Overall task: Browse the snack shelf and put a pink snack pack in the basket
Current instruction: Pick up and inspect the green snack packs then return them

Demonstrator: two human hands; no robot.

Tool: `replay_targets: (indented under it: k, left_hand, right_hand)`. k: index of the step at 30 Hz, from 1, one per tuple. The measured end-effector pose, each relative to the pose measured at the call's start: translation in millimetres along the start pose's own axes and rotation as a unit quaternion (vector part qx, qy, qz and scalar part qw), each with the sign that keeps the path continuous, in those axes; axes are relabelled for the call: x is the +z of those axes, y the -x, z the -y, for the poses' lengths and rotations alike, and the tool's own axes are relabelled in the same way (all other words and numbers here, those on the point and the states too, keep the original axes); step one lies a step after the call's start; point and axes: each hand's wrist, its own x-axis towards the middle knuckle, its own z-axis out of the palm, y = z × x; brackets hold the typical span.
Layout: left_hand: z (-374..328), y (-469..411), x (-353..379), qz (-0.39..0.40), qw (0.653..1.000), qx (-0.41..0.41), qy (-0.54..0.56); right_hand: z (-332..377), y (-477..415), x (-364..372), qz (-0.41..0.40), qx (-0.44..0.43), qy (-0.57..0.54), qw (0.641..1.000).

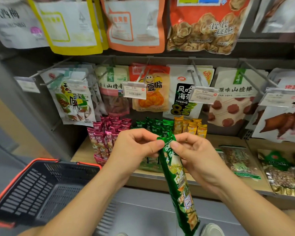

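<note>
A long green snack pack [180, 183] hangs down in front of the shelf. Both hands pinch its top end: my left hand [134, 150] from the left, my right hand [196, 154] from the right, thumbs pressed on the foil. Several pink snack packs [106, 133] stand upright in a box on the wooden shelf, just left of and behind my left hand. A black basket with a red rim [41, 189] sits at the lower left with nothing visible inside it.
Green packs [157, 125] and yellow packs [192, 126] stand right of the pink ones. Flat bags of nuts [240, 160] lie on the shelf at the right. Hanging snack bags and price tags [134, 90] fill the pegs above. My shoe [211, 229] shows below.
</note>
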Motion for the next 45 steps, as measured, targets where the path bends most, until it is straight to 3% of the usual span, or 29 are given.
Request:
replay_targets:
  k: [7,12,17,23,28,32,39,43,45]
  left_hand:
    - [5,-1,-2,-0.020,0.995,-0.037,0.093]
    - [3,-1,-6,0.004,0.995,-0.033,0.089]
    - [0,0,-12,0.010,0.995,0.007,-0.097]
    - [7,-3,-14,-0.046,0.976,0.060,-0.203]
    - [6,-5,-12,-0.070,0.982,0.068,-0.159]
    - [0,-6,-15,-0.108,0.987,0.066,-0.101]
    - [-1,-8,-28,-0.056,0.998,0.022,-0.016]
    - [-6,-4,-28,0.015,0.997,0.032,-0.068]
    - [-7,-5,-27,0.003,0.995,0.041,-0.093]
  right_hand:
    - [-3,-5,6,0.007,-0.035,-0.008,0.999]
    - [-2,-9,3,-0.020,-0.104,0.052,0.993]
    - [-8,-6,2,-0.028,-0.151,0.175,0.973]
    - [-14,-5,3,0.045,-0.084,0.243,0.965]
    - [-15,-1,11,0.157,-0.060,0.294,0.941]
    - [-17,2,18,0.156,-0.071,0.275,0.946]
    - [-17,-1,15,0.131,-0.064,0.284,0.948]
    - [-20,0,16,0.139,-0.066,0.301,0.941]
    - [-22,1,16,0.141,-0.065,0.305,0.940]
